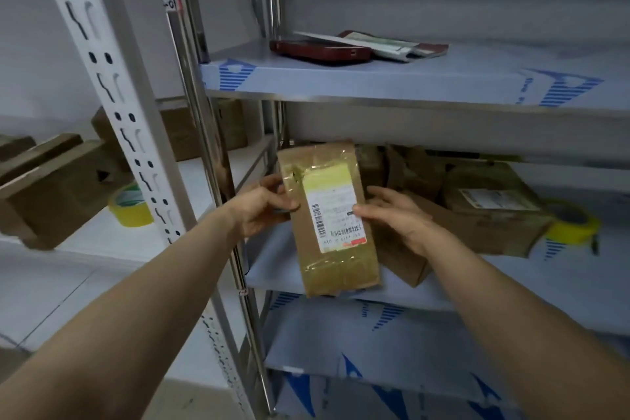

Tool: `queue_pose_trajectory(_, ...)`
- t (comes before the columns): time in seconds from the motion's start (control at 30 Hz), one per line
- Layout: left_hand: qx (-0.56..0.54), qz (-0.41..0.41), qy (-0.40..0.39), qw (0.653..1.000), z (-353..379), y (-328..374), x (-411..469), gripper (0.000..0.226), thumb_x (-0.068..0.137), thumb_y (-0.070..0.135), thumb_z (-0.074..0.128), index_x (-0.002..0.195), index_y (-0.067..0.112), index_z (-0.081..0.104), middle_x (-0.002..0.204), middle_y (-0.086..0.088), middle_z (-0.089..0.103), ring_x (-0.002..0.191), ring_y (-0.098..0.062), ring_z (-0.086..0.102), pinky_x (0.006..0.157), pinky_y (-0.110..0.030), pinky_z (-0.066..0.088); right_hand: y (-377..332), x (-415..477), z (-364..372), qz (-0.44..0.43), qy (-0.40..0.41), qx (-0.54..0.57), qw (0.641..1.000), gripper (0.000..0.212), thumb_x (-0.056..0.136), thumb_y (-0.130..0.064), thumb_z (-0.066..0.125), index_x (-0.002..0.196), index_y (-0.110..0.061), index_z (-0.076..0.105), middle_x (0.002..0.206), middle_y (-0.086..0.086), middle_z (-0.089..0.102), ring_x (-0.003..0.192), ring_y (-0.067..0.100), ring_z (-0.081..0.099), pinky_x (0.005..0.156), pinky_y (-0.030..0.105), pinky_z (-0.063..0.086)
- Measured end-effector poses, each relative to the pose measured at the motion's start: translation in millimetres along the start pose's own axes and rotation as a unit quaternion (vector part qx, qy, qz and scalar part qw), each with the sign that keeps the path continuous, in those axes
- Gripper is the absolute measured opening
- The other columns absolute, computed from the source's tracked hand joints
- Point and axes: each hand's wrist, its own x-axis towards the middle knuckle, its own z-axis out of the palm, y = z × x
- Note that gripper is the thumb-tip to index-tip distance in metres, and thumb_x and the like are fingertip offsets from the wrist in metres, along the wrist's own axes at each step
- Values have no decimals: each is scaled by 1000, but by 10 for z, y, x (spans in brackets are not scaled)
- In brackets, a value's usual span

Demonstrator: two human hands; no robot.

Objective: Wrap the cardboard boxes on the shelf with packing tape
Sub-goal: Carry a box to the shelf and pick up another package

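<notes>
A flat cardboard box (335, 269) with a white shipping label and shiny yellowish tape over its top and bottom is held upright in front of the middle shelf (531, 286). My left hand (264, 206) grips its left edge. My right hand (397, 218) holds its right edge, thumb on the label. Behind it on the shelf lie more cardboard boxes (491, 211). A yellow roll of packing tape (574, 223) sits at the right, next to those boxes. A second yellow tape roll (131, 204) stands on the left rack.
A dark red phone (320, 51) and some papers (385, 43) lie on the upper shelf. Steel posts (208, 133) and a white slotted upright (112, 89) stand between the two racks. More cardboard boxes (58, 187) sit on the left rack.
</notes>
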Motion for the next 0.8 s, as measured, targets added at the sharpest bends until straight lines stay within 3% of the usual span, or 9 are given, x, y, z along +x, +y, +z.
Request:
queue_pose_trajectory(0.07,23,-3,-28,999,-32,15,23,67,74,-28,46,131,8,46,111,-15,62,113,-32,58,94,-43,50,61,3,42,2,-15,5,1000,92,59,-21,87,140,-17,43,129,5,60,117,16,56,106,37,41)
queue_pose_trajectory(0.13,57,-2,-46,997,-89,30,39,72,69,-30,48,131,7,47,114,-18,62,114,-34,58,92,-43,52,100,-30,89,-9,-32,2,999,84,59,-8,87,133,-15,48,121,0,62,106,8,60,86,21,50)
queue_pose_trajectory(0.23,111,5,-56,992,-159,51,32,72,70,-33,48,129,8,48,117,-21,60,117,-38,56,92,-44,53,117,-67,174,-50,-12,-46,998,75,61,-4,86,125,-16,51,105,-13,59,104,7,55,68,12,44)
queue_pose_trajectory(0.3,105,13,-55,993,-166,79,11,73,72,-34,42,128,13,50,110,-15,63,113,-34,58,89,-40,53,124,-60,220,-72,11,-67,995,72,61,-6,86,122,-22,50,103,-18,54,107,9,54,77,15,47)
queue_pose_trajectory(0.4,40,16,-54,998,-112,164,-75,73,67,-27,31,116,21,57,105,-11,63,101,-28,60,90,-40,48,120,-30,258,-103,42,-74,991,74,62,-5,86,123,-24,48,116,-11,53,117,18,55,97,35,49)
queue_pose_trajectory(0.5,-42,-5,-12,999,-123,243,-129,61,62,-3,29,110,19,60,103,-11,56,95,-28,53,89,-43,44,68,13,308,-164,84,-80,980,79,63,-3,85,130,-14,47,131,0,48,117,10,47,98,22,42)
queue_pose_trajectory(0.57,-87,-18,24,996,-144,271,-135,46,70,13,33,106,17,61,110,-11,56,103,-30,52,91,-48,45,29,34,356,-218,105,-115,963,78,63,-5,85,131,-12,48,132,2,45,118,11,46,100,23,39)
queue_pose_trajectory(0.67,-49,-53,66,995,-157,288,-124,43,88,52,41,104,18,61,96,-10,69,99,-29,60,87,-46,49,-7,59,407,-290,127,-218,923,72,66,-3,80,130,-13,50,134,6,46,125,21,43,105,32,36)
queue_pose_trajectory(0.8,62,-122,91,986,-201,271,-170,62,73,73,55,102,18,60,82,-7,70,90,-26,64,77,-39,51,-42,48,446,-352,153,-332,862,71,69,3,74,133,-12,49,138,8,43,132,24,35,106,27,26)
